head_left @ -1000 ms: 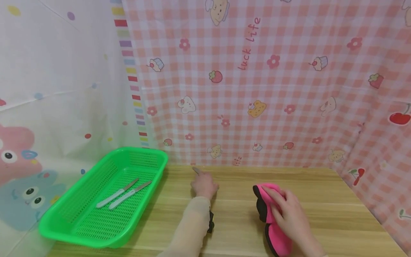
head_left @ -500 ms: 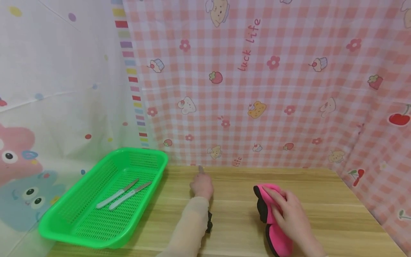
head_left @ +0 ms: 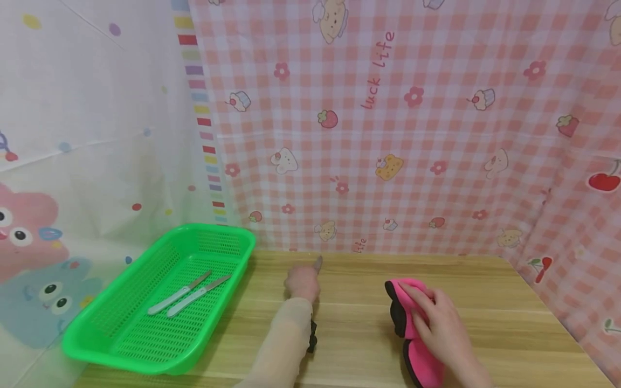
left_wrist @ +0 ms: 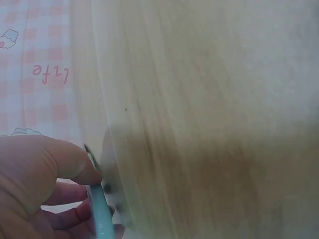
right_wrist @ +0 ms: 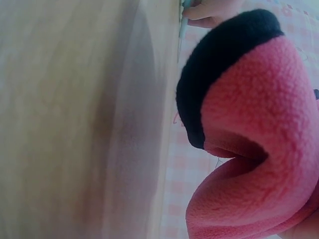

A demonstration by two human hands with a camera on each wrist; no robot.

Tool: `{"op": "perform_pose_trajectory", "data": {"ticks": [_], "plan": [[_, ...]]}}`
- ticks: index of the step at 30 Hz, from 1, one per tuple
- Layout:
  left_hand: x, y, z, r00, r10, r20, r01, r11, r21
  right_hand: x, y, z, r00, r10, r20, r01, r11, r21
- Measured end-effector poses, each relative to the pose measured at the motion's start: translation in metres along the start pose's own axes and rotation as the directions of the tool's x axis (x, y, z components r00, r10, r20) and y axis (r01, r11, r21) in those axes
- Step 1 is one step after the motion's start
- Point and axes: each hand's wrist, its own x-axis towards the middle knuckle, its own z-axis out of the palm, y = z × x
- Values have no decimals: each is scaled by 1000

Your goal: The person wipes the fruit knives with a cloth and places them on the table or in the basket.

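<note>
My left hand [head_left: 302, 283] grips a small knife by its pale handle [left_wrist: 101, 214], near the back of the table. In the head view the knife's blade [head_left: 318, 263] shows beyond the fingers, angled up and to the right. To the right, my right hand [head_left: 443, 328] holds a folded pink fleece piece with black edging [head_left: 409, 307]. The right wrist view shows this fleece [right_wrist: 254, 99] close up, creased in the middle; its exact kind is unclear. Inside the green basket [head_left: 237, 269] at the left lie two pale-handled knives [head_left: 179, 295], side by side.
A wooden table [head_left: 359, 323] lies under both hands. A pink checked cloth [head_left: 368, 134] hangs behind it and continues along the right side. White printed sheeting [head_left: 111, 134] hangs at the left, behind the basket.
The knife in my left hand has swung from pointing up-left to pointing up-right, while that hand shifted slightly left. My right hand and the fleece piece stay nearly still.
</note>
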Motion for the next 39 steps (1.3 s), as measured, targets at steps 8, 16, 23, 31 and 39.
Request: {"op": "perform_pose_trajectory", "data": {"ticks": [8,16,23,31,39], "plan": [[-1,-1,-3,1000,27,0,-27,999,-39,0,-1,0,1000,10,-6,-10,1000,-2],[-2,-5,-9,998,60,30,-58,997,-49,0,-1,0,1000,16,-3,-16,1000,-11],[-1,-11,-12,997,80,0,-79,992,-102,-1,-3,-2,999,45,20,-45,999,-18],[-2,-21,-18,993,117,-12,-116,960,-255,-1,-4,-2,999,40,17,-40,999,-11],[-6,-26,-24,981,192,1,-151,773,-616,0,-4,-3,997,66,27,-66,998,-10]]}}
